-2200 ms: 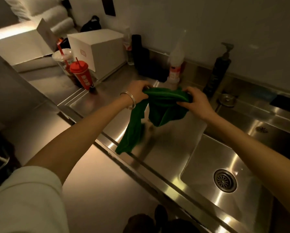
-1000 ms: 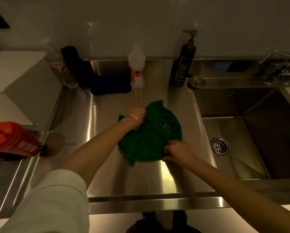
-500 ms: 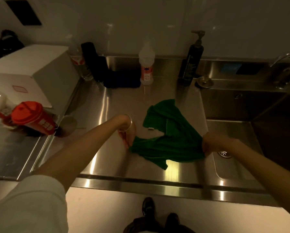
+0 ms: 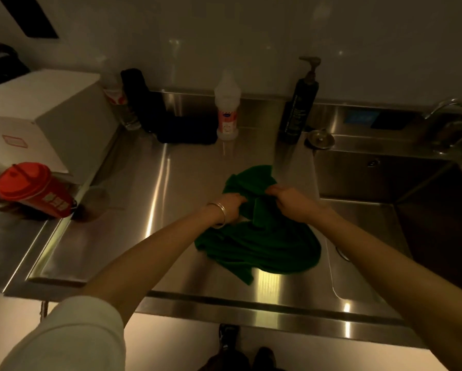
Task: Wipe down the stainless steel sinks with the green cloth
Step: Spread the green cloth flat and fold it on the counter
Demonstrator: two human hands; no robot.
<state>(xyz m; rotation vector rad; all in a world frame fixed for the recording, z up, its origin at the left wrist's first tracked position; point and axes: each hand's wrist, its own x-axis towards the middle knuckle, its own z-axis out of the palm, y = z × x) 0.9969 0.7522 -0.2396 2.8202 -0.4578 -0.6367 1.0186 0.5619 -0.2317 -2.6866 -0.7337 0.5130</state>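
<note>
While the green cloth [image 4: 256, 245] lies bunched beside the sink [image 4: 363, 263] edge, both hands [image 4: 234, 207] [image 4: 294, 203] apparently pinch its folds.

A kitchen: stainless steel sink [image 4: 385, 183], soap pump bottle [image 4: 299, 108], tap [image 4: 449, 105].

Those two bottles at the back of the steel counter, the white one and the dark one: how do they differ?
The white bottle is pale, squat, tapers to a plain narrow top and carries a pink label. The dark pump bottle is black, taller and slimmer, topped by a pump spout. The white bottle stands near the middle of the back edge; the dark pump bottle stands further right, nearer the sink. Both stand upright against the wall.
</note>
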